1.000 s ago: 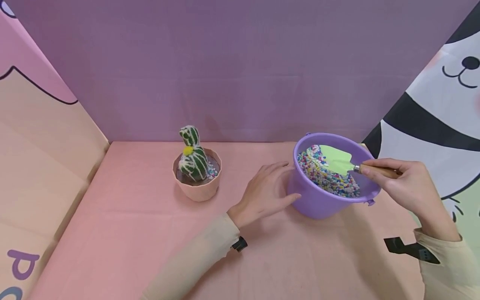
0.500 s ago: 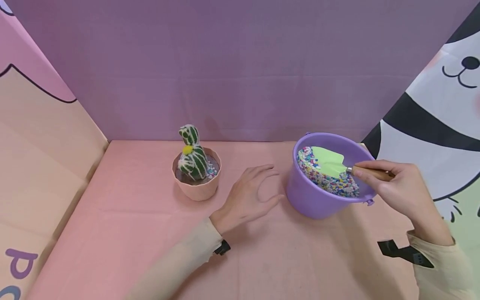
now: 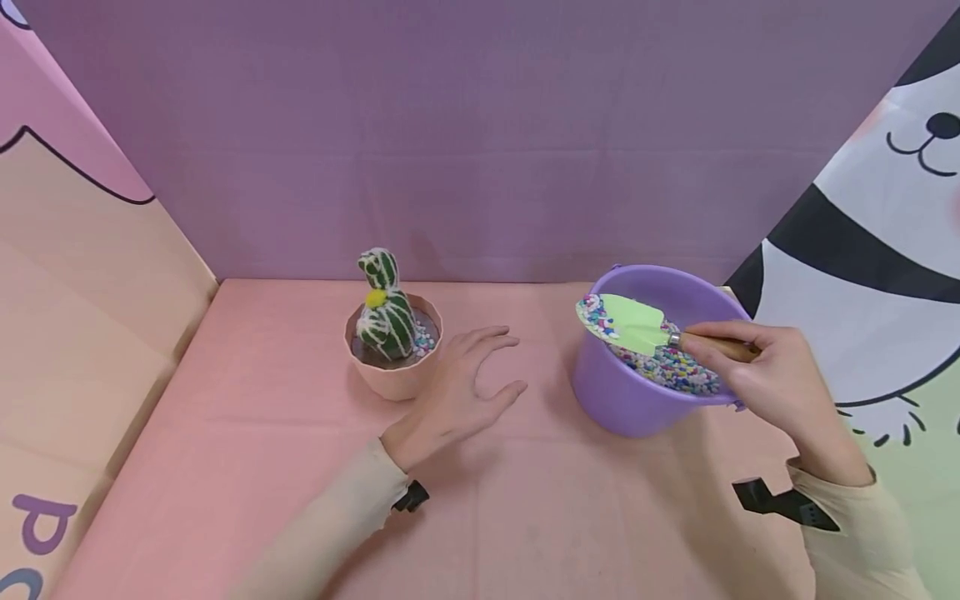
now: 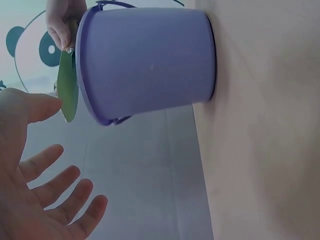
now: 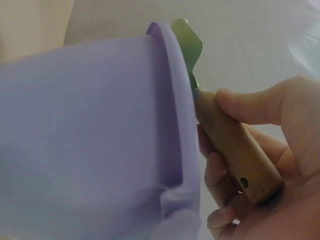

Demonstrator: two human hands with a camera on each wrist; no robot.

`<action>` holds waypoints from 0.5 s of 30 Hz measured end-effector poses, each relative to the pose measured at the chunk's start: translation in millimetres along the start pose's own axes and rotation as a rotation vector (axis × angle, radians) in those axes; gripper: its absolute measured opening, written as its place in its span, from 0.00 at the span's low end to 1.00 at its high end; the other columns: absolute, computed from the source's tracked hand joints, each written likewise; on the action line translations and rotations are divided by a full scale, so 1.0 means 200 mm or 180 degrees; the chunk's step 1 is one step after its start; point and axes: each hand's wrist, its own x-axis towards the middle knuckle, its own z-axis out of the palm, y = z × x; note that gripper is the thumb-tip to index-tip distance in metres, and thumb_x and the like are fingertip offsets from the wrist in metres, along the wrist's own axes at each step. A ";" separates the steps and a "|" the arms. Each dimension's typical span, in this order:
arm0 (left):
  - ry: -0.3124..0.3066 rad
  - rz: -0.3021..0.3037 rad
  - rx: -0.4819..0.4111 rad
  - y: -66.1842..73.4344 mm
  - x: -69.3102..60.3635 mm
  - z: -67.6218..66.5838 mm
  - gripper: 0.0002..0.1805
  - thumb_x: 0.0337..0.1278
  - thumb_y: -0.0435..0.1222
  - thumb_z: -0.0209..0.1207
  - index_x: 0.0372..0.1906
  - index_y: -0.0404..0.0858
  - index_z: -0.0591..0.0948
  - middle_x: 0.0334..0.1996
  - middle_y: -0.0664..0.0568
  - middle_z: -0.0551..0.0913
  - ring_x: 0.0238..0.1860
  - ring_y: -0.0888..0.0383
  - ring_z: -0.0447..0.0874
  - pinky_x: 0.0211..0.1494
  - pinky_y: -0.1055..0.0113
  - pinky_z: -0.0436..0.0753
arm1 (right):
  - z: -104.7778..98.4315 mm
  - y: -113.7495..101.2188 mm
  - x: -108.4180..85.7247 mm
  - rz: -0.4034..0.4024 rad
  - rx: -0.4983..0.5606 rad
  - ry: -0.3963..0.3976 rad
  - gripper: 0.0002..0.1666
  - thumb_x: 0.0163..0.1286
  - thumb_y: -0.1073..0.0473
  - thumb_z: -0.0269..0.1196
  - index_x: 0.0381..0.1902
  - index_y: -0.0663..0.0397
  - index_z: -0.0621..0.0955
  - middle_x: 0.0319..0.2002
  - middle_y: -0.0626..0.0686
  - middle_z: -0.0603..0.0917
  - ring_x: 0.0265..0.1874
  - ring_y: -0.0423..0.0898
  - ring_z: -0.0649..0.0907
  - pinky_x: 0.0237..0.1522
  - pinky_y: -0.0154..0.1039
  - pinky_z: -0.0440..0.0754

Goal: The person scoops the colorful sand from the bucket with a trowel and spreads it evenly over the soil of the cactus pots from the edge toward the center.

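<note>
My right hand (image 3: pixel 765 375) grips the wooden handle (image 5: pixel 240 150) of a small trowel with a light green blade (image 3: pixel 636 323). Colourful pebbles (image 3: pixel 596 315) lie on the blade's tip, which reaches over the left rim of a purple bucket (image 3: pixel 626 404). More mixed pebbles (image 3: pixel 678 368) fill part of the bucket. With fingers spread and nothing held, my left hand (image 3: pixel 453 392) is beside a peach pot (image 3: pixel 393 383), overlapping its right side in the head view; contact cannot be told. A green cactus (image 3: pixel 386 321) with a yellow flower stands in the pot, with a few pebbles at its right.
A pink cloth (image 3: pixel 540 517) covers the table under the pot and bucket. A purple backdrop (image 3: pixel 480 142) rises behind them. At the right is a panel with a panda print (image 3: pixel 885 233); a beige and pink panel (image 3: pixel 75 292) stands at the left.
The trowel has moved left within the bucket and now carries pebbles past its left rim. My left hand has left the bucket's side and moved left to the pot.
</note>
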 end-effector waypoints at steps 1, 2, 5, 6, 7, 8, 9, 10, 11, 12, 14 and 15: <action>0.0019 -0.0004 0.0009 -0.01 -0.01 -0.01 0.29 0.64 0.48 0.70 0.68 0.44 0.82 0.73 0.49 0.79 0.75 0.47 0.75 0.79 0.48 0.72 | 0.01 0.00 0.00 -0.0017 0.0029 -0.0005 0.22 0.71 0.45 0.74 0.55 0.53 0.91 0.35 0.23 0.90 0.37 0.20 0.87 0.35 0.21 0.82; 0.0036 -0.0003 0.0019 -0.01 -0.01 -0.02 0.29 0.64 0.48 0.70 0.68 0.44 0.82 0.72 0.49 0.79 0.75 0.48 0.75 0.80 0.49 0.72 | 0.01 -0.01 0.01 -0.0034 0.0058 -0.0009 0.22 0.71 0.46 0.74 0.55 0.54 0.91 0.35 0.22 0.90 0.39 0.20 0.87 0.38 0.19 0.81; 0.0115 0.0008 -0.0001 -0.03 -0.03 -0.05 0.28 0.64 0.48 0.70 0.67 0.44 0.83 0.71 0.51 0.80 0.74 0.50 0.76 0.79 0.50 0.74 | 0.03 -0.01 0.01 -0.0087 0.0144 -0.0039 0.21 0.71 0.48 0.74 0.55 0.56 0.91 0.36 0.26 0.91 0.40 0.20 0.88 0.40 0.17 0.81; 0.0155 0.0021 -0.0020 -0.03 -0.04 -0.06 0.28 0.64 0.47 0.70 0.66 0.44 0.83 0.70 0.51 0.81 0.74 0.51 0.77 0.78 0.50 0.74 | 0.03 -0.01 0.02 -0.0108 0.0166 -0.0053 0.21 0.71 0.49 0.74 0.55 0.57 0.90 0.37 0.28 0.92 0.40 0.20 0.88 0.40 0.17 0.82; 0.0195 0.0035 -0.0048 -0.04 -0.04 -0.07 0.27 0.64 0.46 0.70 0.66 0.44 0.83 0.70 0.52 0.82 0.73 0.52 0.78 0.78 0.51 0.75 | 0.04 -0.01 0.02 -0.0136 0.0171 -0.0057 0.21 0.71 0.50 0.74 0.54 0.57 0.91 0.38 0.30 0.93 0.40 0.20 0.87 0.41 0.17 0.82; 0.0239 0.0045 -0.0068 -0.04 -0.05 -0.08 0.26 0.64 0.46 0.70 0.65 0.44 0.84 0.69 0.52 0.82 0.72 0.53 0.79 0.77 0.51 0.76 | 0.04 -0.01 0.02 -0.0166 0.0162 -0.0057 0.20 0.71 0.50 0.74 0.54 0.57 0.91 0.38 0.31 0.93 0.40 0.19 0.87 0.40 0.17 0.81; 0.0288 0.0065 -0.0075 -0.05 -0.05 -0.09 0.26 0.64 0.45 0.70 0.65 0.43 0.84 0.68 0.53 0.83 0.71 0.53 0.80 0.76 0.52 0.77 | 0.05 0.00 0.03 -0.0191 0.0158 -0.0065 0.20 0.72 0.50 0.74 0.54 0.57 0.91 0.39 0.32 0.93 0.40 0.19 0.87 0.40 0.17 0.81; 0.0335 0.0081 -0.0083 -0.05 -0.06 -0.09 0.25 0.64 0.44 0.70 0.64 0.43 0.84 0.67 0.53 0.84 0.71 0.53 0.80 0.75 0.52 0.78 | 0.06 0.00 0.03 -0.0228 0.0168 -0.0076 0.20 0.72 0.51 0.73 0.54 0.58 0.91 0.39 0.33 0.93 0.40 0.19 0.87 0.41 0.17 0.81; 0.0363 0.0077 -0.0090 -0.06 -0.06 -0.10 0.25 0.64 0.44 0.70 0.64 0.43 0.84 0.66 0.53 0.84 0.69 0.54 0.81 0.74 0.52 0.79 | 0.07 0.00 0.04 -0.0251 0.0174 -0.0080 0.20 0.72 0.51 0.74 0.54 0.58 0.91 0.39 0.32 0.93 0.40 0.19 0.87 0.41 0.17 0.81; 0.0376 0.0072 -0.0097 -0.06 -0.07 -0.11 0.24 0.64 0.44 0.70 0.64 0.43 0.84 0.66 0.53 0.85 0.68 0.54 0.82 0.73 0.53 0.80 | 0.08 -0.01 0.04 -0.0255 0.0189 -0.0091 0.20 0.72 0.52 0.74 0.54 0.58 0.91 0.39 0.33 0.93 0.40 0.19 0.87 0.41 0.17 0.82; 0.0381 0.0046 -0.0120 -0.07 -0.08 -0.12 0.24 0.65 0.44 0.70 0.63 0.44 0.84 0.65 0.54 0.85 0.65 0.55 0.84 0.70 0.54 0.82 | 0.09 -0.01 0.04 -0.0265 0.0224 -0.0112 0.20 0.72 0.52 0.73 0.54 0.59 0.90 0.40 0.34 0.93 0.40 0.20 0.88 0.42 0.17 0.82; 0.0380 0.0044 -0.0123 -0.07 -0.08 -0.12 0.24 0.64 0.44 0.71 0.63 0.43 0.84 0.65 0.54 0.85 0.64 0.55 0.84 0.69 0.54 0.83 | 0.10 -0.01 0.05 -0.0261 0.0255 -0.0131 0.20 0.72 0.52 0.73 0.55 0.59 0.90 0.40 0.35 0.93 0.40 0.20 0.88 0.42 0.18 0.82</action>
